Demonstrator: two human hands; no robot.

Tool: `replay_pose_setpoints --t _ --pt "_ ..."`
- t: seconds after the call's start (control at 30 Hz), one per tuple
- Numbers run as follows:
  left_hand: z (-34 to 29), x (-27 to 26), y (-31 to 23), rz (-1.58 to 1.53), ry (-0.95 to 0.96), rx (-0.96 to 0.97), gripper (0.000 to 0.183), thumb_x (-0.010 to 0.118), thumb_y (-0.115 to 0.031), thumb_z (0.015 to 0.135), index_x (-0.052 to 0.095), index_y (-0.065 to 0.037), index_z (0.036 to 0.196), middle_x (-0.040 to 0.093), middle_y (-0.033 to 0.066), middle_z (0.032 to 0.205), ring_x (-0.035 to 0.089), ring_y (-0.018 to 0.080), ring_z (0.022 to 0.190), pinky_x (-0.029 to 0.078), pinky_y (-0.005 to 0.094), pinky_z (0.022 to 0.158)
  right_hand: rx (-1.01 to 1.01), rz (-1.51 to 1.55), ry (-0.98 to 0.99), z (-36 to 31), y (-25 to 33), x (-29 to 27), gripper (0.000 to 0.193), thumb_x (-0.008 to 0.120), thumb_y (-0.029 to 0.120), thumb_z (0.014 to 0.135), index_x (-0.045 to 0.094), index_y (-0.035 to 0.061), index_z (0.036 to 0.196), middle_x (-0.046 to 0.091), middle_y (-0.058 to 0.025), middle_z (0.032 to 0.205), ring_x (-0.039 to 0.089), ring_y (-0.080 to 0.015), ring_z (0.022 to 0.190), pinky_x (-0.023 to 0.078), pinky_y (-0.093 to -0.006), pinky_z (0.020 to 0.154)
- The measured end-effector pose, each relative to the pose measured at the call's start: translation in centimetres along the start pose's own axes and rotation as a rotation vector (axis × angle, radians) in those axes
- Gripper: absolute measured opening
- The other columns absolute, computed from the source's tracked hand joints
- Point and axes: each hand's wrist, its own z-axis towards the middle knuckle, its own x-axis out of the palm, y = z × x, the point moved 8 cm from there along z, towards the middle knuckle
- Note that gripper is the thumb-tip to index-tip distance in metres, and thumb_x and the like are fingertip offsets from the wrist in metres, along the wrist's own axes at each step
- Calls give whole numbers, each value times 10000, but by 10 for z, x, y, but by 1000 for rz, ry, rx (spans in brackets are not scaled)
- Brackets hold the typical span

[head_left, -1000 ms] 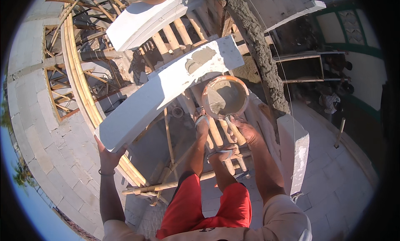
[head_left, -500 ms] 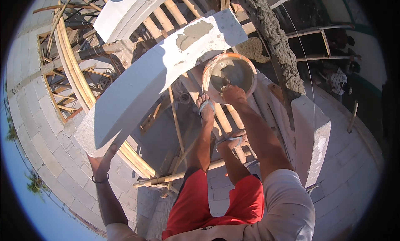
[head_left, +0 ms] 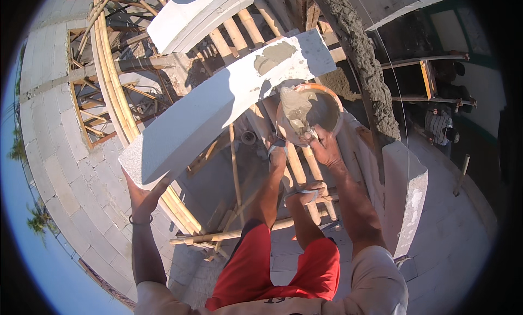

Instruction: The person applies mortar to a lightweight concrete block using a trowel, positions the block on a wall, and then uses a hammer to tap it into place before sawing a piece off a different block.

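My left hand (head_left: 145, 199) grips the lower-left end of a long white block (head_left: 182, 127), thumb on its near side. The block slants up to the far right, and a patch of wet grey mortar (head_left: 275, 57) lies near its far end. In my right hand (head_left: 326, 147) is a trowel, its blade covered by a heap of mortar (head_left: 296, 109). The trowel is over the near-left part of a round bucket (head_left: 339, 101) with an orange rim, which holds more grey mortar. My fingers partly hide the trowel's handle.
My sandalled feet stand on bamboo poles (head_left: 296, 168) with gaps between them. To the right rise a mortar-topped wall edge (head_left: 376, 86) and an upright white block (head_left: 403, 189). A thin string (head_left: 400, 97) runs past them. Another person (head_left: 440, 124) is at the far right below.
My right hand has lifted the trowel out of the bucket's mortar with a heap on it. My left hand stays on the block's end. The whole view has shifted slightly.
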Motion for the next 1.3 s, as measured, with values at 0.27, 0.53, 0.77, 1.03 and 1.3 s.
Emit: replay_pose_setpoints --t 0.27,0.53,0.77,1.03,1.3 --pt "2 -22 18 282 -129 58 1273 934 -344 624 104 113 1475 412 287 1405 443 315 1323 363 413 1123 -300 -454 -386 58 118 48 290 701 215 852 553 26 1016 590 -193 912 620 -424 795 494 -493 701" --pt "-1 6 -40 298 -10 190 876 901 -305 669 341 31 1253 552 211 1222 582 292 1142 484 412 969 -111 -562 -174 -10 135 24 371 678 213 865 548 70 1182 540 -177 1009 650 -407 896 519 -522 750" --pt "-3 11 -54 350 -13 300 798 862 -208 693 378 1 1293 511 152 1189 585 273 1089 496 405 932 77 -723 -48 45 171 8 480 632 281 911 549 20 1305 642 -267 1165 674 -417 973 522 -510 870" --pt "-1 14 -61 468 -22 349 808 878 -215 681 368 17 1263 589 194 1128 649 340 1017 548 412 844 -134 -517 48 -7 206 41 448 672 201 881 568 -8 1263 654 -246 1113 682 -425 898 547 -501 760" --pt "-10 16 -63 526 -32 373 797 884 -190 672 368 26 1240 640 205 1069 684 337 968 567 406 803 39 -853 -102 51 172 -8 462 658 239 890 559 28 1288 645 -219 1174 680 -399 956 544 -484 816"
